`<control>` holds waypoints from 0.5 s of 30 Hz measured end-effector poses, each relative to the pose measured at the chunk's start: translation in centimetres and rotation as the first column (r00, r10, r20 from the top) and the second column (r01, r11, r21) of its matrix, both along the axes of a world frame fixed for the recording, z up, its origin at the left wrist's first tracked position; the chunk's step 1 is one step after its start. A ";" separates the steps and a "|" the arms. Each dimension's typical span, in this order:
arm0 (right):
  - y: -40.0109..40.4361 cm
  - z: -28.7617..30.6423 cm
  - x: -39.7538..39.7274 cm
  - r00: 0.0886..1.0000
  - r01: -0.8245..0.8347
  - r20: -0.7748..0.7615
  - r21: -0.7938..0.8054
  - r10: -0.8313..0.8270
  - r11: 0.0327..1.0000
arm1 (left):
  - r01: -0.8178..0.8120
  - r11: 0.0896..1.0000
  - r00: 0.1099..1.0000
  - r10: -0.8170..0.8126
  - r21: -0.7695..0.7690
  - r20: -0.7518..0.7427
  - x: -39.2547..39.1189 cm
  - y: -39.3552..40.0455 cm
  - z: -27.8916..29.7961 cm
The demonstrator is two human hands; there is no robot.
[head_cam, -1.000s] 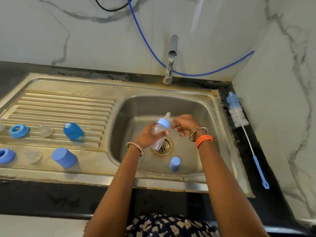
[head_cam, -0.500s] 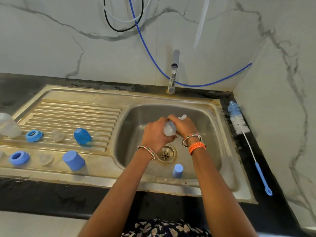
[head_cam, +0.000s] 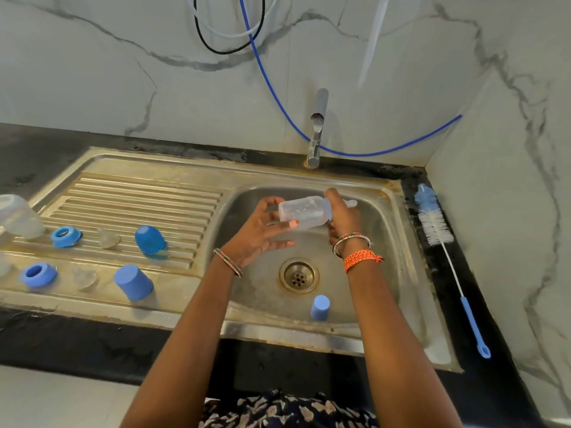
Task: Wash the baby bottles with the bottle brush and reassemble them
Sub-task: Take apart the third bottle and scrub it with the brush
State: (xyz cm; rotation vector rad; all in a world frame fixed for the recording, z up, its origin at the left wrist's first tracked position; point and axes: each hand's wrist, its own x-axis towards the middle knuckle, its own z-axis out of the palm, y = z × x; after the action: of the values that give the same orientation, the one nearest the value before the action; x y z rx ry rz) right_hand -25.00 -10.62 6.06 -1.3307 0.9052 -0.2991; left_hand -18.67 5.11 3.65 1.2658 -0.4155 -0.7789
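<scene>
Here the clear plastic baby bottle [head_cam: 304,213] lies sideways above the steel sink basin [head_cam: 386,242]. The right hand [head_cam: 341,216] grips its blue collar end; the left hand [head_cam: 262,233] cups loosely beneath, fingers spread. Wet plastic could slip and drop toward the drain [head_cam: 298,275].

We are in a home kitchen — a steel sink [head_cam: 411,273] with ribbed drainboard [head_cam: 139,205] is set in a black counter [head_cam: 61,338], a tap [head_cam: 316,134] behind the sink, marble-look walls [head_cam: 92,72] rising behind it.
</scene>
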 end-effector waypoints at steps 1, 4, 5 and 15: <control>0.1 0.1 -0.1 0.999 -0.038 0.013 0.007 0.038 0.999 | -0.056 0.998 0.998 0.056 -0.027 -0.028 -0.2 -0.2 -0.3; 0.2 0.2 -0.1 0.980 -0.194 0.012 -0.124 0.197 0.973 | -0.180 0.980 0.974 0.190 0.084 -0.121 -0.1 -0.3 -0.8; 0.1 0.3 -0.1 0.967 -0.248 0.016 -0.200 0.256 0.948 | -0.184 0.974 0.964 0.205 0.133 -0.167 0.1 -0.2 -1.0; -1.3 -1.2 -0.7 0.873 -0.375 0.211 -0.285 0.439 0.882 | -0.195 0.942 0.849 0.302 0.275 -0.434 1.0 0.0 -2.9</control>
State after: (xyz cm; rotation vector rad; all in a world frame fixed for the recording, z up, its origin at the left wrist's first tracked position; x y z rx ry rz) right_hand -25.67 -11.95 4.82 -1.6193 0.3458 -0.2518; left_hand -17.68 5.10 0.79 1.2521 0.2386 -0.8915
